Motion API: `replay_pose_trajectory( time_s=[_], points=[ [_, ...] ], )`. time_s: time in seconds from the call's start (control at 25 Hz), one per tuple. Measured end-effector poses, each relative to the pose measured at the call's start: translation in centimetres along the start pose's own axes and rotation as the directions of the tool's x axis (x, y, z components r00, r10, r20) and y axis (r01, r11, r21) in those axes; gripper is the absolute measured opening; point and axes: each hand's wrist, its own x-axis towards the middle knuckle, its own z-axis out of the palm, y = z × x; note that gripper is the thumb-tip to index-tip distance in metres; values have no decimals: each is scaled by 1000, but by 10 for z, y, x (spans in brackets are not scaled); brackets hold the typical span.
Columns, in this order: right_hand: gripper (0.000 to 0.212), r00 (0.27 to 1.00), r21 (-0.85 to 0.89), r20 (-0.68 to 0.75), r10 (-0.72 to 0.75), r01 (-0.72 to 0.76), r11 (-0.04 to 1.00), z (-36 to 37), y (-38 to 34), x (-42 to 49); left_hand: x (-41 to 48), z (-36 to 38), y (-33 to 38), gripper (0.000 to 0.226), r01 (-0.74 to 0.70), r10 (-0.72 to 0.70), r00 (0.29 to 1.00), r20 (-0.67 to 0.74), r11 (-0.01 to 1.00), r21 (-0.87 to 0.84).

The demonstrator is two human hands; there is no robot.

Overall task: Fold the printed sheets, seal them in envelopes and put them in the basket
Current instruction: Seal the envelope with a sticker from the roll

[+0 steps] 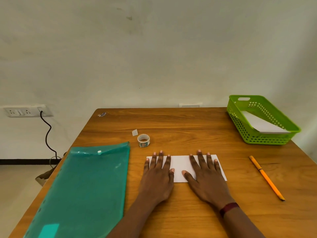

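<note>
A white folded sheet or envelope (180, 164) lies flat on the wooden table (188, 124), near the front middle. My left hand (158, 176) presses flat on its left part, fingers spread. My right hand (205, 176) lies flat on its right part, fingers spread too. Neither hand grips anything. A green plastic basket (240, 121) stands at the back right with a white envelope (262, 125) inside it. A small roll of stickers or tape (143, 140) sits behind the white sheet.
A large teal plastic folder (89, 186) covers the table's left side. A yellow pencil (266, 177) lies to the right of my hands. A small white scrap (135, 132) lies by the roll. A wall socket with a black cable (46, 133) is at the left.
</note>
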Motion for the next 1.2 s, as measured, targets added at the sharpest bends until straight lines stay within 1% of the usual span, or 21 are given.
replay_pose_trajectory(
  time_s=[0.08,0.12,0.16,0.24,0.32,0.4,0.44,0.52,0.64,0.68,0.76,0.84,0.92,0.96,1.0,1.04,1.12,1.2],
  points=[
    [97,1000,10,-19,4,-4,1000,-1,0,-1,2,-5,1,60,14,-13,1000,21,999,-49],
    [96,1000,22,-30,6,-6,1000,-2,0,-1,4,-10,2,58,25,-24,1000,4,995,-92],
    [94,999,38,-42,9,-7,999,-3,0,-1,7,-17,1,54,38,-45,998,-46,988,-147],
    [87,998,94,-66,22,-16,995,-5,-1,-3,14,-31,-7,40,60,-113,971,-211,968,-243],
    [76,991,172,-126,42,-20,985,-6,-2,-4,26,-45,-22,31,101,-180,910,-373,970,-220],
    [62,972,206,-231,46,3,979,-5,-1,-5,40,-54,-41,32,170,-218,869,-444,975,-145],
    [55,953,195,-301,36,24,980,-6,-1,-7,47,-58,-50,35,206,-234,865,-443,972,-110],
    [42,895,161,-447,-2,82,984,-6,-3,-9,58,-63,-64,41,257,-249,885,-393,966,-32],
    [34,802,161,-594,-59,191,968,-10,-7,-14,68,-64,-74,42,260,-231,930,-285,963,67],
    [32,783,162,-617,-79,225,961,-11,-9,-14,69,-62,-74,43,254,-224,940,-256,963,88],
    [30,770,153,-626,-125,279,948,-8,-13,-13,70,-58,-74,44,249,-220,950,-224,962,113],
    [28,779,159,-606,-161,316,935,-5,-14,-11,67,-55,-71,39,252,-224,938,-266,965,77],
    [29,795,168,-580,-176,329,929,-2,-12,-10,60,-50,-57,35,216,-206,913,-352,976,-10],
    [30,802,176,-571,-173,326,929,-2,-11,-9,55,-48,-44,34,174,-194,906,-376,981,-85],
    [31,808,191,-568,-160,318,929,-2,-11,-7,50,-46,-29,33,124,-193,907,-375,972,-200],
    [31,814,213,-564,-139,306,928,-3,-10,-6,43,-45,-13,33,80,-202,917,-345,938,-336],
    [33,824,270,-559,-95,289,918,-3,-10,-6,28,-41,13,34,18,-208,943,-258,810,-586],
    [36,828,365,-559,-42,292,884,-4,-10,-7,17,-34,26,34,-28,-218,952,-213,633,-774]
  ],
)
